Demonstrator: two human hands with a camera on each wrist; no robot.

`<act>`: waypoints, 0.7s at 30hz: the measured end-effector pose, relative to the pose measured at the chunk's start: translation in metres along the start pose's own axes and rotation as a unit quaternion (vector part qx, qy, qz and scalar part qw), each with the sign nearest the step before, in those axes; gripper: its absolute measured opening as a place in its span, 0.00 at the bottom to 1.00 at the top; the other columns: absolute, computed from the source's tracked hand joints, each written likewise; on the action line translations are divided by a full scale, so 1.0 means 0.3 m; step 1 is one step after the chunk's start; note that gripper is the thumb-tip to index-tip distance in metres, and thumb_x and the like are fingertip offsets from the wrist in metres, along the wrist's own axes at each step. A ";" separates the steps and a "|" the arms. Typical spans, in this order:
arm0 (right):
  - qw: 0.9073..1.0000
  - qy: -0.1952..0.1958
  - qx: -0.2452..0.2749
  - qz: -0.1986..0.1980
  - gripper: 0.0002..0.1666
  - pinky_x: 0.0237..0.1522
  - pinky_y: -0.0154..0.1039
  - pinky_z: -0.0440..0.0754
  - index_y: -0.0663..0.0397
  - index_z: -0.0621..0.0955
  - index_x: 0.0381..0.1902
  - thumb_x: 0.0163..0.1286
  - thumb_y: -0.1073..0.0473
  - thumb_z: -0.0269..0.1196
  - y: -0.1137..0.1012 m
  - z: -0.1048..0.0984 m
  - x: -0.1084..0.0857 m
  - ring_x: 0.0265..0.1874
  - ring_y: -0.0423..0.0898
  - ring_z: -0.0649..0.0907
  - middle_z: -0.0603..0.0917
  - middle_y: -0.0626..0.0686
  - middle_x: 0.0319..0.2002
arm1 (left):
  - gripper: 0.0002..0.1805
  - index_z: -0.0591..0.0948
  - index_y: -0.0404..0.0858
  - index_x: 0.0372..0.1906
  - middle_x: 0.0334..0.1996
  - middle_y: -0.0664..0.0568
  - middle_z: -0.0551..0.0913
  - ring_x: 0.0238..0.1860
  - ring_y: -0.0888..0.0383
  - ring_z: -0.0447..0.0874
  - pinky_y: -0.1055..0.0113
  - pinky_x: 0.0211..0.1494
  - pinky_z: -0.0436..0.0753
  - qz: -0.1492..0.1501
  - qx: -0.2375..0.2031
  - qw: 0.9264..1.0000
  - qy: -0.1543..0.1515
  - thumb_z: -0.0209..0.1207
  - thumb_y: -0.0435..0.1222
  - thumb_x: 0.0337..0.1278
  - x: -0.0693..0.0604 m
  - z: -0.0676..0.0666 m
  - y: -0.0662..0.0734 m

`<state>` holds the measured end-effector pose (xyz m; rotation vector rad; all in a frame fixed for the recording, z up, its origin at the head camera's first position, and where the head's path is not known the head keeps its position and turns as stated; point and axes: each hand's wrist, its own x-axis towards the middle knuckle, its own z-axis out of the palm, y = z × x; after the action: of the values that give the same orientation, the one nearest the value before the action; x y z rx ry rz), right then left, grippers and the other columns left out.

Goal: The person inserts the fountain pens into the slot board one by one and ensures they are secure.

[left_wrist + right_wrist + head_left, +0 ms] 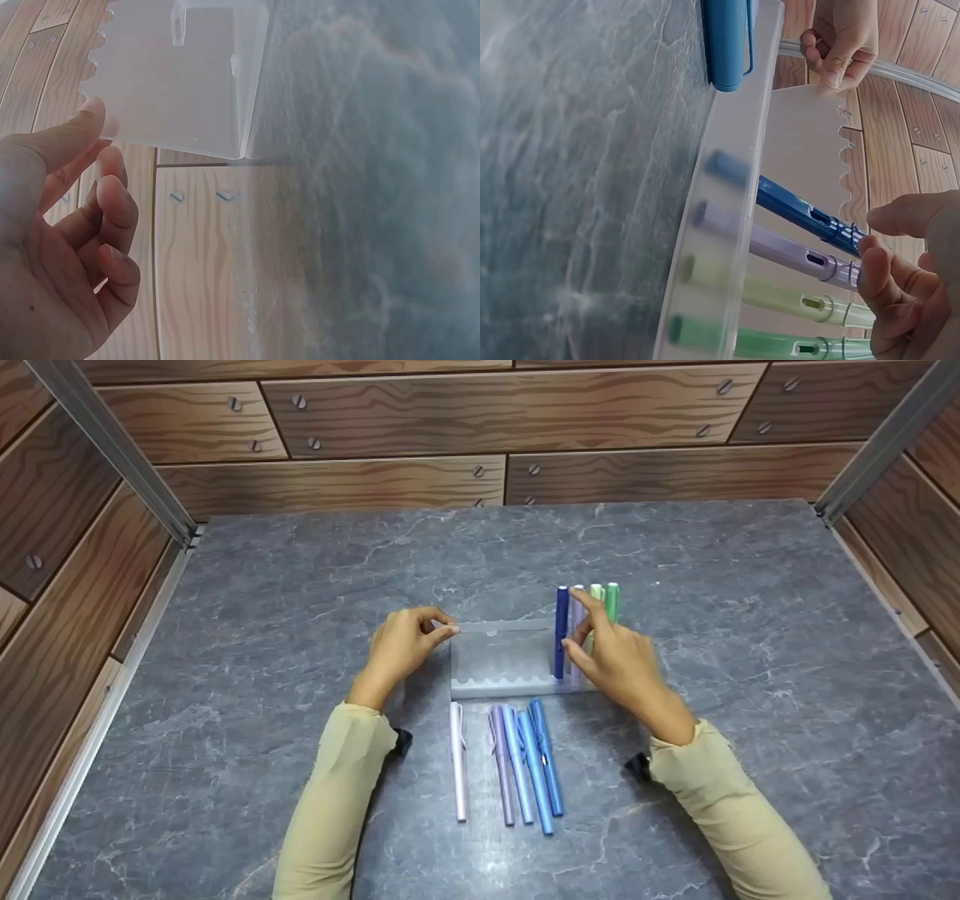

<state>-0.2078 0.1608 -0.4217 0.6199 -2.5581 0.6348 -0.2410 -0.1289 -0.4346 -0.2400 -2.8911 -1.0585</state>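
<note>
A clear plastic pen stand [501,656] with a scalloped edge stands on the table. My left hand [399,646] pinches its upper left corner between thumb and fingertips. Upright in the stand's right part are a dark blue pen [561,619], a lilac pen [791,249], a pale green pen [784,298] and a green pen [613,596]. My right hand [626,660] is beside the dark blue pen, thumb and index finger spread apart. Its fingertips are very near the pen's upper part; whether they touch it I cannot tell.
In front of the stand lie a pale pink pen [458,765], a purple pen [503,769] and several blue pens [534,772]. They rest on a grey marbled table [285,577]. Wood-patterned panels [510,412] and metal posts [120,450] border it.
</note>
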 end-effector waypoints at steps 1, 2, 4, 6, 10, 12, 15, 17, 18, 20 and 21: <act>1.000 0.003 0.002 -0.003 0.37 0.16 0.40 0.66 0.51 0.64 0.66 0.62 0.58 0.67 0.000 -0.001 0.000 0.14 0.39 0.68 0.83 0.48 0.26 | 0.09 0.88 0.51 0.40 0.18 0.56 0.78 0.18 0.62 0.65 0.68 0.22 0.63 0.001 -0.001 1.000 0.002 0.63 0.48 0.59 0.000 -0.001 0.000; 1.000 0.005 0.004 -0.005 0.37 0.16 0.39 0.66 0.51 0.64 0.66 0.62 0.58 0.67 -0.001 -0.003 0.000 0.14 0.39 0.68 0.83 0.48 0.26 | 0.09 0.88 0.51 0.40 0.18 0.56 0.79 0.18 0.62 0.66 0.68 0.23 0.63 0.001 0.000 1.000 0.003 0.63 0.48 0.59 0.000 -0.002 0.001; 1.000 0.006 0.007 -0.009 0.37 0.16 0.38 0.65 0.52 0.65 0.65 0.62 0.57 0.67 -0.003 -0.006 -0.002 0.14 0.38 0.67 0.82 0.48 0.26 | 0.10 0.88 0.51 0.40 0.19 0.55 0.79 0.19 0.62 0.66 0.67 0.23 0.64 0.001 0.001 1.000 0.003 0.63 0.49 0.59 -0.001 -0.003 0.002; 1.000 0.003 0.010 -0.011 0.36 0.16 0.37 0.64 0.52 0.65 0.65 0.62 0.57 0.68 -0.005 -0.010 -0.005 0.14 0.37 0.66 0.82 0.48 0.26 | 0.10 0.88 0.51 0.40 0.20 0.54 0.80 0.19 0.62 0.67 0.67 0.24 0.64 0.000 0.002 1.000 0.002 0.63 0.49 0.58 -0.002 -0.005 0.002; 1.000 -0.012 0.015 -0.015 0.36 0.16 0.35 0.64 0.52 0.65 0.64 0.62 0.55 0.68 -0.011 -0.018 -0.012 0.14 0.37 0.67 0.82 0.48 0.27 | 0.10 0.88 0.51 0.40 0.20 0.54 0.81 0.19 0.62 0.67 0.67 0.23 0.64 -0.003 0.004 1.000 0.000 0.63 0.49 0.58 -0.003 -0.005 0.003; 1.000 -0.022 0.017 -0.015 0.36 0.16 0.34 0.65 0.52 0.65 0.64 0.62 0.55 0.68 -0.015 -0.022 -0.018 0.14 0.37 0.69 0.82 0.47 0.28 | 0.10 0.88 0.51 0.40 0.20 0.54 0.80 0.19 0.62 0.67 0.67 0.23 0.64 -0.003 0.005 1.000 -0.001 0.63 0.49 0.59 -0.003 -0.005 0.003; 0.999 -0.037 0.025 -0.011 0.37 0.17 0.33 0.65 0.52 0.65 0.65 0.61 0.54 0.69 -0.021 -0.028 -0.028 0.15 0.36 0.70 0.82 0.47 0.29 | 0.10 0.88 0.51 0.40 0.19 0.55 0.80 0.19 0.62 0.67 0.67 0.23 0.64 -0.003 0.005 1.000 -0.002 0.62 0.50 0.59 -0.002 -0.004 0.003; 0.998 -0.048 0.034 -0.008 0.38 0.17 0.32 0.65 0.52 0.65 0.65 0.61 0.54 0.70 -0.024 -0.031 -0.035 0.16 0.36 0.70 0.81 0.47 0.29 | 0.10 0.88 0.51 0.40 0.19 0.55 0.80 0.19 0.62 0.67 0.67 0.22 0.64 -0.003 0.006 1.000 -0.002 0.62 0.50 0.59 -0.002 -0.004 0.004; 0.998 -0.054 0.039 -0.006 0.38 0.18 0.32 0.66 0.52 0.65 0.65 0.61 0.54 0.70 -0.025 -0.031 -0.038 0.16 0.36 0.70 0.81 0.48 0.30 | 0.10 0.88 0.51 0.40 0.20 0.55 0.80 0.19 0.62 0.67 0.67 0.22 0.64 -0.002 0.006 1.000 -0.001 0.62 0.50 0.59 -0.002 -0.004 0.004; 0.997 -0.066 0.050 -0.003 0.39 0.18 0.32 0.66 0.53 0.65 0.65 0.60 0.54 0.70 -0.030 -0.034 -0.044 0.17 0.35 0.70 0.81 0.48 0.30 | 0.10 0.88 0.51 0.40 0.20 0.55 0.80 0.19 0.62 0.67 0.67 0.22 0.64 -0.001 0.005 1.000 0.001 0.63 0.49 0.59 -0.003 -0.005 0.004; 0.996 -0.073 0.055 -0.002 0.39 0.18 0.31 0.67 0.53 0.65 0.65 0.60 0.54 0.70 -0.032 -0.036 -0.048 0.17 0.35 0.70 0.81 0.47 0.31 | 0.10 0.88 0.51 0.40 0.20 0.55 0.80 0.19 0.62 0.67 0.67 0.22 0.64 0.000 0.005 1.000 0.003 0.63 0.49 0.59 -0.003 -0.005 0.004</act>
<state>-0.1882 0.1634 -0.4172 0.7331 -2.6686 0.7593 -0.2398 -0.1293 -0.4328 -0.2370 -2.8902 -1.0440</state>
